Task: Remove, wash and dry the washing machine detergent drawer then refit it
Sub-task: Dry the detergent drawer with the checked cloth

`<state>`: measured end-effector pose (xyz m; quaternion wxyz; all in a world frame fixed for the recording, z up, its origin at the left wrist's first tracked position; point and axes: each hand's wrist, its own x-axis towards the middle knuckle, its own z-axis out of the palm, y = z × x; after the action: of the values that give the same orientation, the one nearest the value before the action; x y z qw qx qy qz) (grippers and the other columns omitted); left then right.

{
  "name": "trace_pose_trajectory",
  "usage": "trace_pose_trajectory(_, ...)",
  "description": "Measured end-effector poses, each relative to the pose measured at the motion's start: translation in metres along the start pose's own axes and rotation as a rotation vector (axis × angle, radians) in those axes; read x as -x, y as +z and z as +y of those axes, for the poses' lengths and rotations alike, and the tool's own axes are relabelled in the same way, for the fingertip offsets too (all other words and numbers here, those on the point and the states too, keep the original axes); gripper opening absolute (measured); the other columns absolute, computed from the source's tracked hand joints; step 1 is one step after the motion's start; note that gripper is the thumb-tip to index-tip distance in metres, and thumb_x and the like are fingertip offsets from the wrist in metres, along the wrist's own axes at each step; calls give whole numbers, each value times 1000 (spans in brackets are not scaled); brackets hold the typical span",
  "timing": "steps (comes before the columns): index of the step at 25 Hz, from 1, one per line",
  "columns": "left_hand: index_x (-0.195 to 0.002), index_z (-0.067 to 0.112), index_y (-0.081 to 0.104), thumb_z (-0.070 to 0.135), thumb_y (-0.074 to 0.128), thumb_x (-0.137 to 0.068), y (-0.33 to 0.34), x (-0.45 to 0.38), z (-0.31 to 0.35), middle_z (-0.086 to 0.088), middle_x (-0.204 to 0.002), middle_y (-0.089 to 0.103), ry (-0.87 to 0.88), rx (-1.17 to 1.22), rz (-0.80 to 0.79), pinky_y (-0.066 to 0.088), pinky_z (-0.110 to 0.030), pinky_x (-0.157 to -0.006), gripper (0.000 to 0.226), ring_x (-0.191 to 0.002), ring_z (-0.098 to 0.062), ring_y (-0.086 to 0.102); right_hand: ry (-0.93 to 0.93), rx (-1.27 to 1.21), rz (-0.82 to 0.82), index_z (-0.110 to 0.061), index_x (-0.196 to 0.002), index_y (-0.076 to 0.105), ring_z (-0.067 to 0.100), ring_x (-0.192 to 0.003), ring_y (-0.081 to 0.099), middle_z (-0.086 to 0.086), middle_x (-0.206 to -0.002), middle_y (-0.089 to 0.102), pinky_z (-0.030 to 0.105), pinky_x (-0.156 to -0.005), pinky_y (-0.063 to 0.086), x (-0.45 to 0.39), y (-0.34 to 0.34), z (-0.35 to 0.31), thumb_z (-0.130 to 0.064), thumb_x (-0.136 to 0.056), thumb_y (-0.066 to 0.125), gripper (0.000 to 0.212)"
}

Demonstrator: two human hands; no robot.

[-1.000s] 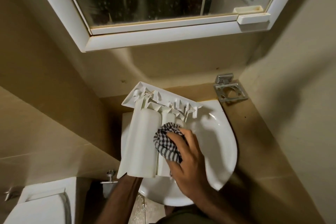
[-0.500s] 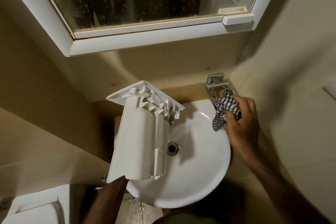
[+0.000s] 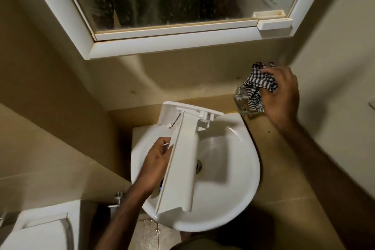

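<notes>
Since half a second ago, the right hand (image 3: pixel 281 95) has carried the checked cloth (image 3: pixel 260 85) up onto the metal wall holder (image 3: pixel 241 100), and the drawer has turned edge-on to the viewer.

Mirror cabinet (image 3: pixel 182 44) hangs above; the white basin (image 3: pixel 233 199) sits below it, with a cistern (image 3: pixel 40 229) at lower left.

The detergent drawer (image 3: pixel 182 160) is held over the basin, front panel towards the wall, probably so that remaining drips fall into the bowl. The left hand (image 3: pixel 156 164) supports it from the left side, grip clamped on its edge; the fingertips are partly hidden.

The right hand's grip is clamped on the bunched cloth, which drapes over the holder; the cloth appears to be getting parked there. Drying looks finished; refitting remains.
</notes>
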<state>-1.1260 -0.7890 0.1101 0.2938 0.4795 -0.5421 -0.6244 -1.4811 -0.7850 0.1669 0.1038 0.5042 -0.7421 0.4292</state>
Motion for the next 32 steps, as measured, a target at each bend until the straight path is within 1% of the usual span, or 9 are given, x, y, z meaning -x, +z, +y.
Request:
trace_pose_trajectory(3,-115,40,63,73,66,-76,1,-1,1,7,-81,74,56,-236,24,51,-30,-66,51,-72,-11,69,-138,271,-99,-18,-130,60,33,-129,47,8,-142,52,52,-103,48,10,27,20,-1,-74,56,59)
trace_pose_trajectory(6,-120,53,54,83,65,-75,0,-3,2,24,-87,71,103,-522,60,53,-24,-69,56,-75,1,67,-214,321,-324,-6,-131,62,42,-133,49,21,-142,54,54,-111,41,29,50,44,-1,-82,59,50)
trace_pose_trajectory(10,-130,56,48,90,58,-72,-1,-4,7,33,-92,60,248,-826,113,40,-10,-67,68,-80,13,59,-42,253,-484,-11,-136,63,37,-134,49,15,-145,55,52,-115,35,29,54,48,-34,-88,58,54)
trace_pose_trajectory(13,-135,51,51,84,61,-77,2,-7,1,23,-114,68,348,-893,119,50,-20,-71,68,-89,-1,63,66,231,-535,-24,-138,64,28,-144,41,5,-153,49,51,-118,32,21,34,30,-40,-87,74,54)
trace_pose_trajectory(16,-137,46,55,78,65,-80,6,-10,-5,17,-124,68,425,-928,122,57,-33,-81,66,-107,-11,63,166,-48,-359,-20,-121,74,20,-125,59,5,-134,65,38,-109,46,50,11,-18,-36,-87,77,38)
trace_pose_trajectory(19,-135,45,57,74,68,-80,10,-12,-9,17,-118,68,465,-980,115,56,-34,-78,63,-107,-13,64,492,-445,-696,-36,-106,77,9,-101,71,-10,-109,75,44,-92,60,105,-3,-75,-68,-80,71,42)
trace_pose_trajectory(21,-133,45,59,72,71,-80,12,-13,-12,15,-112,68,507,-1030,133,54,-31,-72,60,-103,-14,64,510,-388,-829,-41,-108,74,6,-95,72,-13,-108,74,41,-87,61,129,-5,-91,-86,-71,64,59)
trace_pose_trajectory(26,-135,43,64,65,75,-81,13,-11,-18,9,-100,67,596,-1132,108,40,-30,-68,59,-89,-19,62,781,-445,-949,-25,-110,73,18,-96,75,-2,-103,78,51,-89,61,142,2,-90,-78,-77,66,63)
trace_pose_trajectory(32,-132,30,68,50,86,-77,11,-6,-18,8,-123,71,521,-926,51,52,-41,-91,61,-109,-19,65,812,-472,-868,-8,-94,74,28,-83,76,11,-88,78,58,-70,63,153,9,-86,-75,-70,64,72)
